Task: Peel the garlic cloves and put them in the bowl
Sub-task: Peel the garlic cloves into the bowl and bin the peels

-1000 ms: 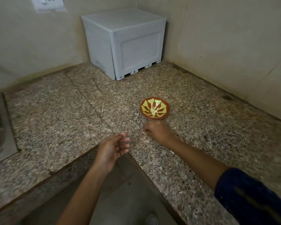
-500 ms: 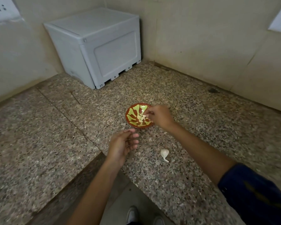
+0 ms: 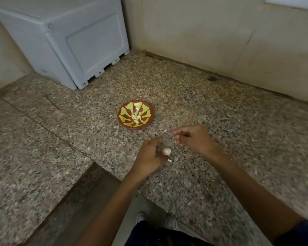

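Both my hands hover low over the granite counter (image 3: 220, 107), just in front of the bowl (image 3: 124, 121). My left hand (image 3: 149, 157) curls around a garlic bulb (image 3: 167, 151), its white body showing past my fingers and its stalk end poking out below. My right hand (image 3: 196, 139) sits just beside it, fingers loosely bent and thumb near the forefinger; motion blur keeps me from telling whether anything is pinched there. Bare speckled stone runs wide to my right and out to the tiled walls (image 3: 220, 41). To my left the counter's inner edge cuts back at a corner close under my left wrist, with floor and my shoes (image 3: 171, 222) below. A white plastic box (image 3: 75, 43) fills the far left corner, well apart from the bowl. That bowl, red with yellow-green markings, stands alone on the stone and holds a few pale peeled cloves (image 3: 136, 117) heaped at its centre.
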